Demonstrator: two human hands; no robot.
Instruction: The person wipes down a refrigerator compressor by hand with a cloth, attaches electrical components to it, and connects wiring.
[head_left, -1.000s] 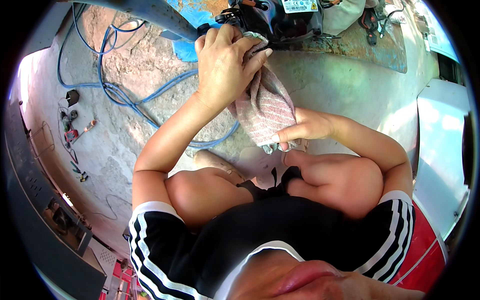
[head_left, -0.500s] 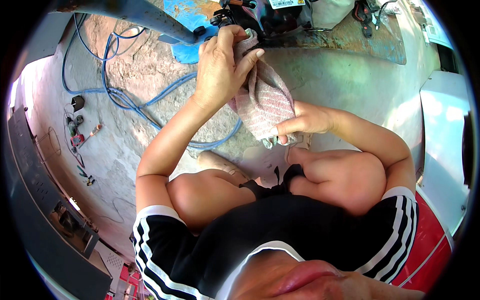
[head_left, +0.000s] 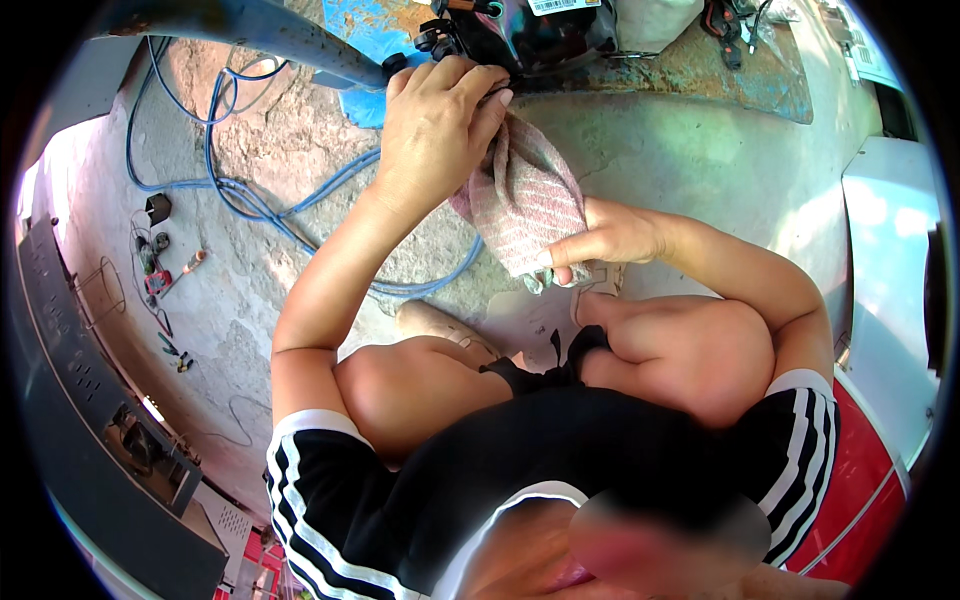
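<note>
A pinkish-grey striped cloth [head_left: 527, 195] hangs stretched between my two hands above the floor. My left hand [head_left: 432, 125] has its fingers curled over the cloth's upper end, hiding that end, close beside the black machine [head_left: 545, 40]. Lower down, my right hand [head_left: 610, 243] pinches the cloth's bottom corner, thumb on top. A greenish tip of the cloth pokes out below that thumb.
A rusty blue metal platform [head_left: 700, 75] carries the machine. To the left, a thick blue-grey pole [head_left: 290, 32] slants down. Blue cable [head_left: 262, 208] loops across the floor. Tools, including a screwdriver [head_left: 188, 270], lie at far left. White panel [head_left: 890, 280] stands right.
My left hand has turned over and its fingers have folded down onto the cloth's upper end, covering it. My right hand keeps its pinch almost unmoved.
</note>
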